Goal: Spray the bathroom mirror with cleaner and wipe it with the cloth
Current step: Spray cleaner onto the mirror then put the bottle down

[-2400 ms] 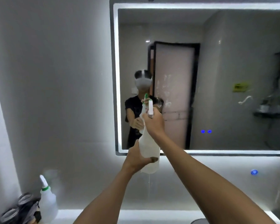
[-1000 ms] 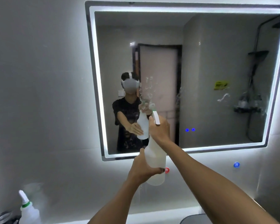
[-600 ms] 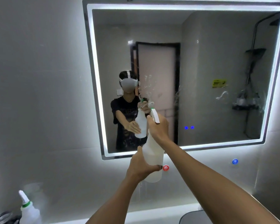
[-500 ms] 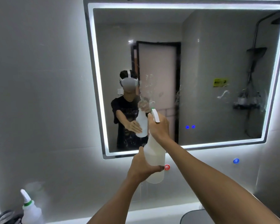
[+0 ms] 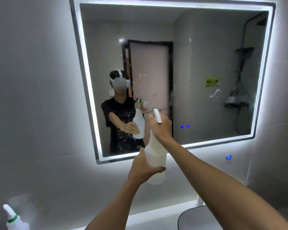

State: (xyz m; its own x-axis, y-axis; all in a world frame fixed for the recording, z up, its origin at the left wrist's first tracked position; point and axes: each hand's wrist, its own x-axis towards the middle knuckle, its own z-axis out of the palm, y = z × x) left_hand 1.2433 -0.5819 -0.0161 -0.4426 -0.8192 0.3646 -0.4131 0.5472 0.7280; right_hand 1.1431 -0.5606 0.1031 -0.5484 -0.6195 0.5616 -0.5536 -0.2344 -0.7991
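1. Mirror (image 5: 206, 47) hangs on the wall straight ahead, lit border on. Droplets and runs show on the glass near the middle and toward the right side; most of the pane looks dry.
2. Spray bottle (image 5: 155, 161) held up in front of the mirror's lower edge, nozzle toward the glass, apart from it.
3. Right hand (image 5: 161, 128) wraps the bottle neck, fingers curled at the trigger head. Whether the trigger is squeezed, cannot tell.
4. Left hand (image 5: 142, 166) cups the bottle's lower body, fingers curled round it.
5. Risk: spray landing in one patch only, likely leaving left and top areas unwetted and streaky when wiped.
6. Risk: runs dripping off the lower edge onto the wall and the blue touch buttons (image 5: 184, 126) if too much liquid goes on.
7. Risk: wet bottle slipping if the left hand lets go early.
8. No cloth in view; liquid may dry or run before wiping starts.
9. Second bottle (image 5: 15, 219) stands bottom left, basin rim (image 5: 181, 214) bottom right; both well apart from the hands.
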